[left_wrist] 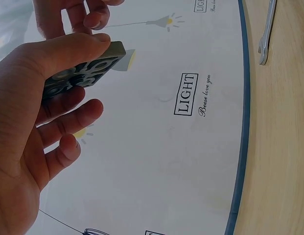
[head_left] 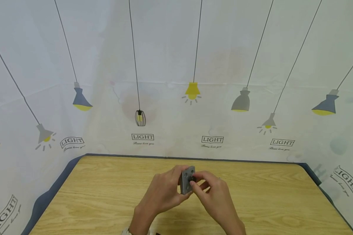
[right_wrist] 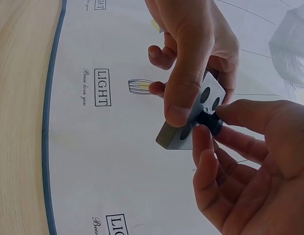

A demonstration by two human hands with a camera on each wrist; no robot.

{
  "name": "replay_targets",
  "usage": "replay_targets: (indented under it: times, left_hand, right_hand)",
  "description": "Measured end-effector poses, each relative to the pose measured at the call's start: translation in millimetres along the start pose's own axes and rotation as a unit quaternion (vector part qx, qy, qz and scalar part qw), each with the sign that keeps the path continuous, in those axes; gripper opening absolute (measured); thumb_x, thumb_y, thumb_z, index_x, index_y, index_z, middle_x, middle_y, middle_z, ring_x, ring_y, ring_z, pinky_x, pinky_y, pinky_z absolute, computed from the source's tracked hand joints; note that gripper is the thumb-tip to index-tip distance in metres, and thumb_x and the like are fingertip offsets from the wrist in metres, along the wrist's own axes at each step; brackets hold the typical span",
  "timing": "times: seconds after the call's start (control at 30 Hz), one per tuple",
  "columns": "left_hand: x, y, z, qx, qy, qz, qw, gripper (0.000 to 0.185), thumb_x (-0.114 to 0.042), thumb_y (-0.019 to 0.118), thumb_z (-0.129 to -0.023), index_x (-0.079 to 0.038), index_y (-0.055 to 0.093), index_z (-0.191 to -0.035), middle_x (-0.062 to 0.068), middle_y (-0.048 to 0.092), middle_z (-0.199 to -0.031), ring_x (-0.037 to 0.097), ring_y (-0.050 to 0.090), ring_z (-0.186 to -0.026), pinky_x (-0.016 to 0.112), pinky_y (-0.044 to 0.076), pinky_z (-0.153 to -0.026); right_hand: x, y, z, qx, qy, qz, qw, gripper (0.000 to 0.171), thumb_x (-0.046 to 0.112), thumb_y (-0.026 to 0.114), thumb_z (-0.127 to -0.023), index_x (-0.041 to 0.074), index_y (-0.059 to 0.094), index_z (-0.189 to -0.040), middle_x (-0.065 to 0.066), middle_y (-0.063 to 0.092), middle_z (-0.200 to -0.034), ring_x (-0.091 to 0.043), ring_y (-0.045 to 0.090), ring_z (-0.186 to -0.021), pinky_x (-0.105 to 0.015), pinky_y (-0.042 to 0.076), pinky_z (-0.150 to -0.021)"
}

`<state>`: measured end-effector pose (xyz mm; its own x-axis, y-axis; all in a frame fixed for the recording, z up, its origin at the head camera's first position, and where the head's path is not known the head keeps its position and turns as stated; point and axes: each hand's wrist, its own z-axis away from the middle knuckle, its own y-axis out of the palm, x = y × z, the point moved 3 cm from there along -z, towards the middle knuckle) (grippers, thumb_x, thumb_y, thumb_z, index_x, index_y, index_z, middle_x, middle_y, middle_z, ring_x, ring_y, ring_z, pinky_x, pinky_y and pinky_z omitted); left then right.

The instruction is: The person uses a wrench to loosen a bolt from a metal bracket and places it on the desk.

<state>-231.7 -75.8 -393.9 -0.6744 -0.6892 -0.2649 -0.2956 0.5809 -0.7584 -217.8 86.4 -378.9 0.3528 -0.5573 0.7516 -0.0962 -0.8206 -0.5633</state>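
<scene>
My left hand grips a grey rectangular block by its edges, thumb on one side and fingers on the other. The block is held tilted above the table, with several round holes in the face turned toward my right hand. Thumb and fingertips of that hand pinch a small black round part at the middle of the block's face. Fingers partly cover the part, so its exact kind and how deep it sits cannot be told. The left wrist view shows the block's other face, with ring-shaped recesses.
A silver open-ended wrench lies on the wooden table. Behind and beside the table hangs a pale sheet printed with lamps and the word LIGHT. A dark blue edging runs along the table's far edge.
</scene>
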Motion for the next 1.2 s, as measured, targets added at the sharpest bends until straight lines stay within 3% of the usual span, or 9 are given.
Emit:
replay_targets:
  times: [0.6,1.2]
  left_hand:
    - [0.7,-0.4,0.0,-0.008,0.005,-0.018,0.9998,0.064,-0.035,0.088,-0.071,-0.013,0.057,-0.123,-0.005,0.069,-0.098,0.000,0.060,-0.070,0.015,0.044,-0.055]
    - [1.0,-1.5,-0.1,0.009,-0.002,-0.010,0.9999,0.069,-0.033,0.088,-0.072,-0.013,0.054,-0.128,-0.005,0.069,-0.101,-0.001,0.061,-0.071,0.014,0.044,-0.056]
  right_hand:
    - [1.8,-0.4,1.1,-0.007,-0.024,0.013,1.000,0.020,0.007,0.077,-0.084,0.018,0.073,-0.100,0.003,0.072,-0.098,-0.001,0.061,-0.068,-0.022,0.050,-0.058]
    - [2.2,-1.0,1.7,-0.010,-0.043,0.021,0.999,0.026,0.003,0.079,-0.081,0.021,0.073,-0.099,0.006,0.070,-0.095,-0.001,0.060,-0.067,-0.022,0.049,-0.056]
